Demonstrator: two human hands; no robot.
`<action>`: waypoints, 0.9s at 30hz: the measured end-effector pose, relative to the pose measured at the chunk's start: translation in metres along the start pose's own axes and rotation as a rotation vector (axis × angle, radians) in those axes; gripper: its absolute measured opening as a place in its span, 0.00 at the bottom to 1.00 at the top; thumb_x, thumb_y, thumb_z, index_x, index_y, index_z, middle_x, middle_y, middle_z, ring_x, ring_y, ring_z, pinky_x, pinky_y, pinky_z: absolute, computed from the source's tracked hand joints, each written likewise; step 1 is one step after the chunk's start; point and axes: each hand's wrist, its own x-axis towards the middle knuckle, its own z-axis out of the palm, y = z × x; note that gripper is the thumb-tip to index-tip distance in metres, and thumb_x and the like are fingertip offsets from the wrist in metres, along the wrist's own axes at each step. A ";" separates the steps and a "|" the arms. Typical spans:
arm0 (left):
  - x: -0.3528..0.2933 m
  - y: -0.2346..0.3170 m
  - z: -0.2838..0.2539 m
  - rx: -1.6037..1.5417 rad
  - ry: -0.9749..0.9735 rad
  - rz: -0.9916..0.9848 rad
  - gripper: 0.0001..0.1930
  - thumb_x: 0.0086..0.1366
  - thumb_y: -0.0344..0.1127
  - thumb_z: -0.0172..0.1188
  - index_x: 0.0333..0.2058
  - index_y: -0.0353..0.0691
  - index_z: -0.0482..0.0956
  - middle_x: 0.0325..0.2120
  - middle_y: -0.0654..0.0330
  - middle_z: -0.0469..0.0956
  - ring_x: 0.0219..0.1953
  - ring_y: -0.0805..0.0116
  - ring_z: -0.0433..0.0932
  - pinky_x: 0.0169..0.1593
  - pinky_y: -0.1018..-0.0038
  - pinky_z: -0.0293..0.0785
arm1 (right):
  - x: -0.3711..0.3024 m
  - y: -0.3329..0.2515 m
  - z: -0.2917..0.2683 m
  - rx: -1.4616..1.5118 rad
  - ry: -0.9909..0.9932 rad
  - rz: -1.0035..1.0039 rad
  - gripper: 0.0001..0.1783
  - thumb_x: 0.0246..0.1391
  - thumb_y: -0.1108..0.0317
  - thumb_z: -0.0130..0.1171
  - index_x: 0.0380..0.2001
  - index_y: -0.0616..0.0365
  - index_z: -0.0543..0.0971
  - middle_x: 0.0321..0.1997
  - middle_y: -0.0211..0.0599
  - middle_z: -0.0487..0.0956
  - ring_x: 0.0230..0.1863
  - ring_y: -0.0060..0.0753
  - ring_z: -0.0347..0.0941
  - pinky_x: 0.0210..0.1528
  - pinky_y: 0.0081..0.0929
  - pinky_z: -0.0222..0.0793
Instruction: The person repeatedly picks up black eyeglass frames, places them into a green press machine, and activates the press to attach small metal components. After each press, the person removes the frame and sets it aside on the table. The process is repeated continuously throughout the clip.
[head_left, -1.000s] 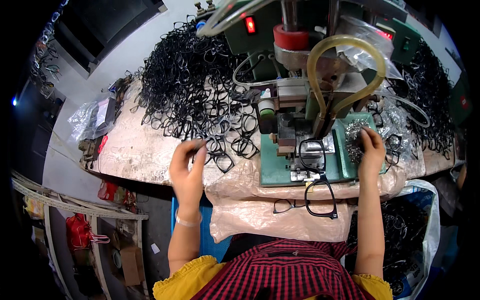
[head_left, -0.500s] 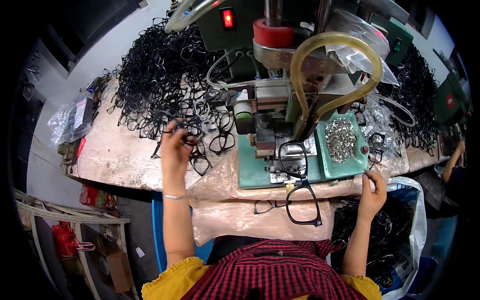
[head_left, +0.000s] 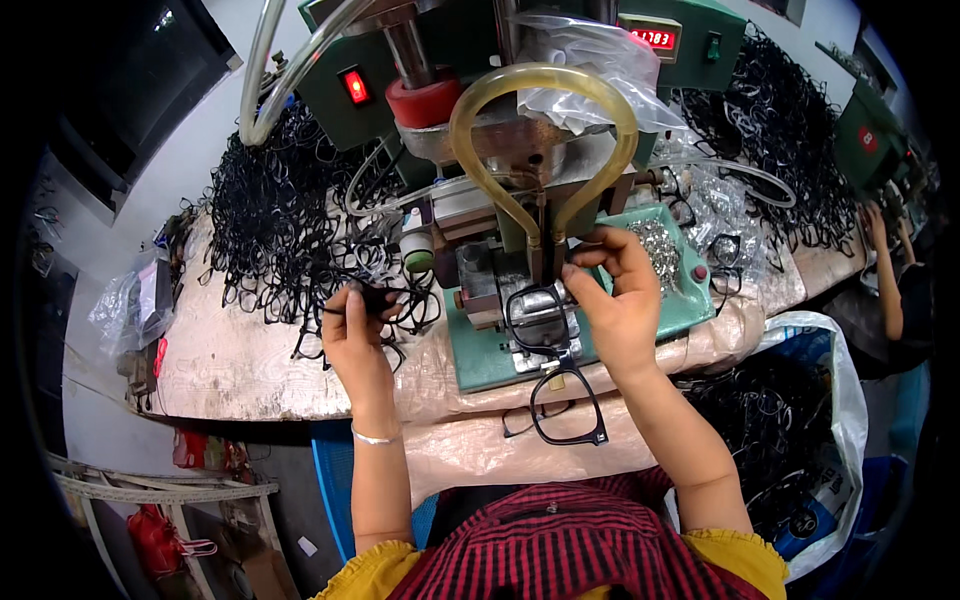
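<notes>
Near the bench's [head_left: 225,375] front edge sits a green press [head_left: 480,272], with a black frame [head_left: 566,358] in it, one rim at the metal fixture and the other hanging toward the edge. Of the two hands, the right hand [head_left: 625,310] is beside that upper rim, fingers bent, thumb and forefinger close together; whether they pinch a small part cannot be told. To its right, a green tray [head_left: 690,314] holds shiny metal bits [head_left: 658,252]. The left hand [head_left: 358,350], left of the press, has its thumb and fingers closed on a dark frame [head_left: 375,298], just in front of the heap [head_left: 260,220] covering the bench's left rear.
</notes>
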 end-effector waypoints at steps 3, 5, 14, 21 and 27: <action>-0.019 0.047 0.040 -0.169 -0.170 0.228 0.07 0.72 0.34 0.54 0.45 0.42 0.75 0.39 0.53 0.79 0.40 0.59 0.80 0.39 0.64 0.82 | 0.003 -0.005 -0.001 0.085 -0.072 0.047 0.22 0.50 0.79 0.63 0.49 0.66 0.71 0.35 0.32 0.79 0.41 0.19 0.74 0.48 0.18 0.67; -0.022 0.083 0.069 -0.193 -0.388 0.466 0.06 0.71 0.29 0.51 0.44 0.35 0.72 0.41 0.49 0.76 0.41 0.58 0.81 0.37 0.62 0.85 | 0.000 -0.015 0.003 0.147 -0.082 0.132 0.24 0.50 0.80 0.62 0.52 0.66 0.70 0.36 0.32 0.79 0.42 0.20 0.73 0.50 0.18 0.66; -0.032 0.082 0.095 0.343 -0.572 0.686 0.01 0.61 0.29 0.63 0.31 0.42 0.82 0.32 0.57 0.86 0.32 0.69 0.84 0.36 0.76 0.66 | -0.001 -0.030 -0.028 -0.364 -0.182 -0.082 0.20 0.49 0.74 0.62 0.48 0.59 0.78 0.51 0.45 0.79 0.56 0.42 0.73 0.61 0.34 0.64; -0.045 0.047 0.101 0.559 -0.935 0.914 0.08 0.51 0.30 0.70 0.32 0.44 0.83 0.36 0.61 0.85 0.28 0.64 0.78 0.46 0.58 0.77 | 0.015 0.054 -0.118 -1.195 0.030 -0.281 0.08 0.44 0.69 0.66 0.32 0.54 0.83 0.52 0.44 0.77 0.62 0.52 0.67 0.60 0.44 0.64; -0.053 0.050 0.099 0.580 -0.876 0.870 0.09 0.51 0.29 0.70 0.33 0.44 0.83 0.38 0.60 0.85 0.30 0.64 0.79 0.50 0.57 0.76 | 0.036 0.055 -0.092 -1.167 -0.362 -0.488 0.11 0.49 0.71 0.61 0.37 0.56 0.77 0.56 0.41 0.75 0.61 0.48 0.68 0.52 0.45 0.68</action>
